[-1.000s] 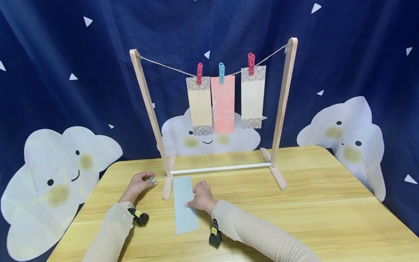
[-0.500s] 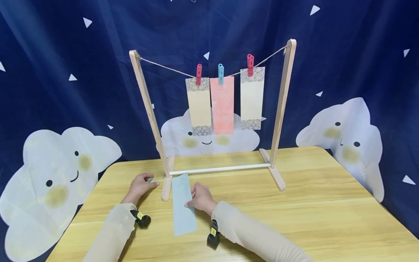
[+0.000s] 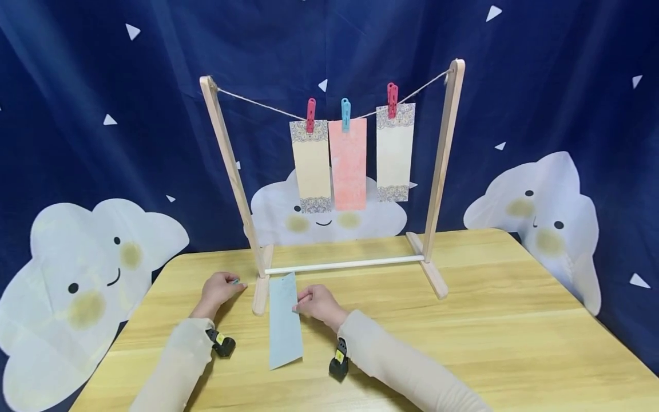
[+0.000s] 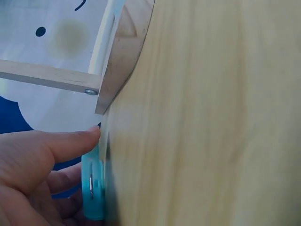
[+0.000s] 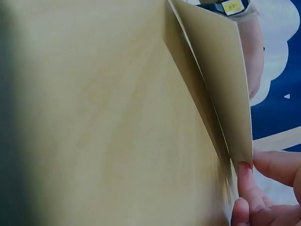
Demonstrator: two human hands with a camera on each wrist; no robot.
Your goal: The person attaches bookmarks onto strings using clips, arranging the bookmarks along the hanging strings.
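Beside the rack's left foot, my left hand [image 3: 218, 289] pinches a turquoise clothespin [image 4: 93, 188], which lies low against the tabletop in the left wrist view. The thumb is at its upper end and the other fingers are behind it. My right hand [image 3: 319, 303] pinches the right edge of a light blue paper strip [image 3: 284, 326] between thumb and fingers. That edge is lifted, so the strip stands tilted off the table; its pale underside shows in the right wrist view.
A wooden rack [image 3: 435, 189] with a white crossbar [image 3: 345, 265] stands on the wood-grain table [image 3: 479, 326]. From its string [image 3: 257, 104] hang two patterned cream strips and a pink strip [image 3: 348, 166], held by red and blue clothespins. A navy cloud-print curtain [image 3: 128, 114] is behind.
My right hand has taken the blue strip by its edge and raised that side, turning it from nearly flat to tilted. The left hand stays almost in place with the clothespin.
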